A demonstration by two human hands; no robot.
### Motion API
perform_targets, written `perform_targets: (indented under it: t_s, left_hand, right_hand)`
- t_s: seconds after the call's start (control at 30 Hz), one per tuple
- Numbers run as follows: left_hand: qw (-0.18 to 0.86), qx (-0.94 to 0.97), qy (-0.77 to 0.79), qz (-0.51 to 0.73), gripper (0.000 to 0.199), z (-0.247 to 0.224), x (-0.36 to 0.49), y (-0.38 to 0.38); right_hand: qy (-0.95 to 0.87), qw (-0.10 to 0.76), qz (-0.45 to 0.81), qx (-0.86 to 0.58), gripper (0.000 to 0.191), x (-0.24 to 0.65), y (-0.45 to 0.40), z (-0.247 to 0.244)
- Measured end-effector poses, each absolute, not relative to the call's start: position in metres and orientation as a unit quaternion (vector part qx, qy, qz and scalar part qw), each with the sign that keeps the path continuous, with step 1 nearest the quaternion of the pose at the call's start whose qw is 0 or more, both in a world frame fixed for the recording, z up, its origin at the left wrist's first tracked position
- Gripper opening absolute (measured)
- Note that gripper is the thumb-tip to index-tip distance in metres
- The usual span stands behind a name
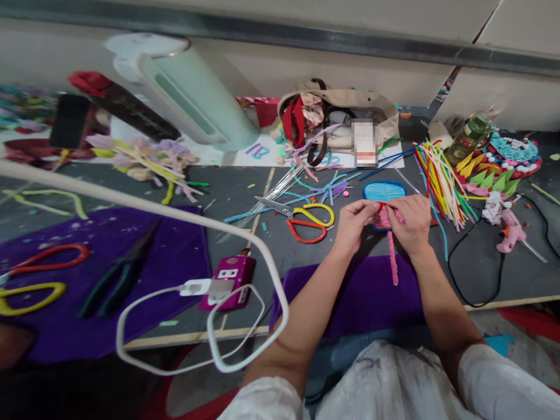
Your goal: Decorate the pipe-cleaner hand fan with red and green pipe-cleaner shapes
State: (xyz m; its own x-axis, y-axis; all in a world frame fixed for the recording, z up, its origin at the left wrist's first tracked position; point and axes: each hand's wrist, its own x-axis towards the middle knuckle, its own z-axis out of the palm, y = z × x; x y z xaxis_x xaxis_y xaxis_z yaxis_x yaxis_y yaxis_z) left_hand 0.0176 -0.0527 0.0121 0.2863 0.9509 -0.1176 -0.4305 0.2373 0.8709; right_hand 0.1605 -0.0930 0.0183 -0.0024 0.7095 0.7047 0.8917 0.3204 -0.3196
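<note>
Both hands meet over a small flat pipe-cleaner piece (pixel 385 189), light blue above and pink below, with a dark blue edge. A fuzzy pink stem (pixel 394 262) hangs from its lower end over a purple cloth (pixel 371 297). Across its middle runs a bit of red pipe cleaner (pixel 382 205). My left hand (pixel 353 224) pinches at this red strand from the left. My right hand (pixel 411 221) is closed at the piece's right side, fingertips close to the left ones. The fingers partly cover the pink half. Scissors (pixel 308 219) with red and yellow handles lie left of my left hand.
A bundle of coloured pipe cleaners (pixel 441 181) lies to the right, with a pink glue gun (pixel 511 230) and its black cord beyond. Leftward are a magenta power adapter (pixel 231 283), a looping white cable (pixel 280 291) and pliers (pixel 120 274). A beige bag (pixel 380 108) stands behind.
</note>
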Motion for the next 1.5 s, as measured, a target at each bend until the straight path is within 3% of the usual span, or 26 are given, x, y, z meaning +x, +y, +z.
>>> perform_targets:
  t_s: [0.33, 0.53, 0.77, 1.0, 1.5]
  left_hand:
    - [0.698, 0.387, 0.345, 0.493, 0.032, 0.013, 0.014, -0.050]
    - [0.700, 0.411, 0.343, 0.472, 0.022, 0.016, 0.015, -0.052]
    - [0.646, 0.447, 0.361, 0.503, 0.023, 0.020, 0.014, -0.054]
    - [0.673, 0.412, 0.348, 0.507, 0.029, 0.020, 0.014, -0.054]
    - [0.647, 0.451, 0.323, 0.524, 0.022, 0.019, 0.012, -0.050]
  right_hand:
    - [-0.641, 0.489, 0.011, -0.592, 0.014, 0.155, -0.095, 0.023]
    - [-0.632, 0.509, 0.016, -0.584, 0.014, 0.153, -0.095, 0.022]
    - [-0.651, 0.482, 0.012, -0.586, 0.016, 0.153, -0.095, 0.024]
    - [-0.653, 0.475, 0.012, -0.590, 0.020, 0.151, -0.095, 0.024]
    - [-0.706, 0.414, 0.037, -0.574, 0.031, 0.150, -0.093, 0.021]
